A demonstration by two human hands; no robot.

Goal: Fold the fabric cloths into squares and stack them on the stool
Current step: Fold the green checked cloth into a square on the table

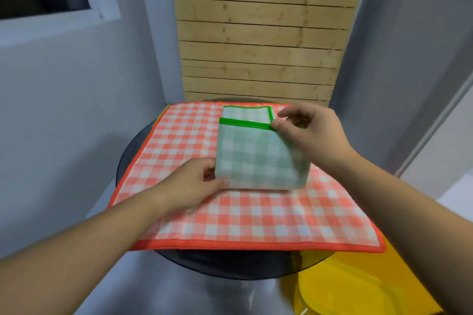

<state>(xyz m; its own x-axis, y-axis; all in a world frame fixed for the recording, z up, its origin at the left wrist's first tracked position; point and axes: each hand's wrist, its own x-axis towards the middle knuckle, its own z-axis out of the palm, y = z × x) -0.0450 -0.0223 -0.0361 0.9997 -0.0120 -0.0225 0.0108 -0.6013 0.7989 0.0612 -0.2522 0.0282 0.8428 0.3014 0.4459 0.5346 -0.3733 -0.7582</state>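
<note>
We find the green cloth [258, 156] lying on the red cloth [230, 220], which is spread flat over the round stool [230, 266] and evidently serves as the folding surface. The left hand [194, 186] pinches the green cloth's near-left corner, apparently to anchor the crease. The right hand [312, 133] pinches the upper flap's bordered edge at far right, short of the layer beneath. We judge this fold unfinished.
</note>
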